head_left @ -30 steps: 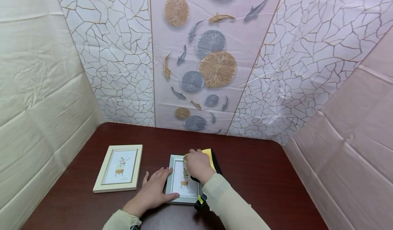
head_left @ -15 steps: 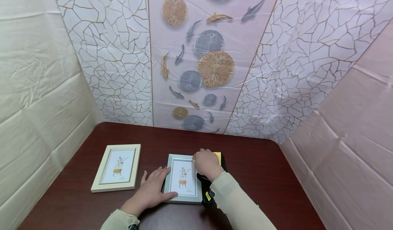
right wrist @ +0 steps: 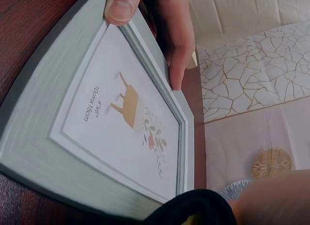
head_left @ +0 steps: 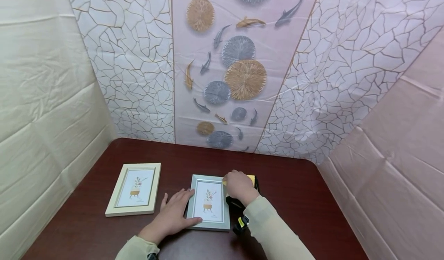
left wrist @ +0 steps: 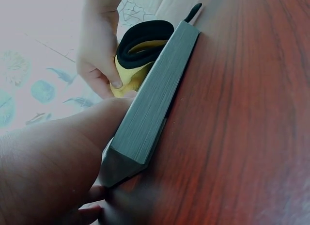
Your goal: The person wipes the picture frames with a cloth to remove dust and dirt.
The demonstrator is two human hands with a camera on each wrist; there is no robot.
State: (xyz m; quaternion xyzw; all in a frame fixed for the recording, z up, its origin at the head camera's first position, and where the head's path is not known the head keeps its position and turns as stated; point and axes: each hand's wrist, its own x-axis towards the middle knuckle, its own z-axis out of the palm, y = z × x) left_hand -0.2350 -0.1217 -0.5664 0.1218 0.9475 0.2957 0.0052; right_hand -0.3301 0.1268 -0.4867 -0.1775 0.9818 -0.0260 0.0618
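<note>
A pale green picture frame (head_left: pixel 226 216) lies face up on the table, its print showing a plant in a brown legged pot. My left hand (head_left: pixel 174 211) rests on its left side, fingers spread and fairly straight. The left thumb (right wrist: pixel 119 11) presses the frame's lower left corner in the right wrist view. At the frame's upper right edge, my right hand (head_left: pixel 240 185) grips a folded yellow and black cloth (left wrist: pixel 145 43). Part of the cloth is hidden beneath that hand in the head view.
A cream picture frame (head_left: pixel 115 198) with a similar print lies to the left on the dark red wooden table (head_left: pixel 291 202). Patterned fabric (head_left: pixel 145 59) hangs behind the table, with plain fabric walls on both sides.
My right hand has slid the cloth rightward, from over the print to the green frame's right edge, uncovering the picture. My left hand stays in place on the frame.
</note>
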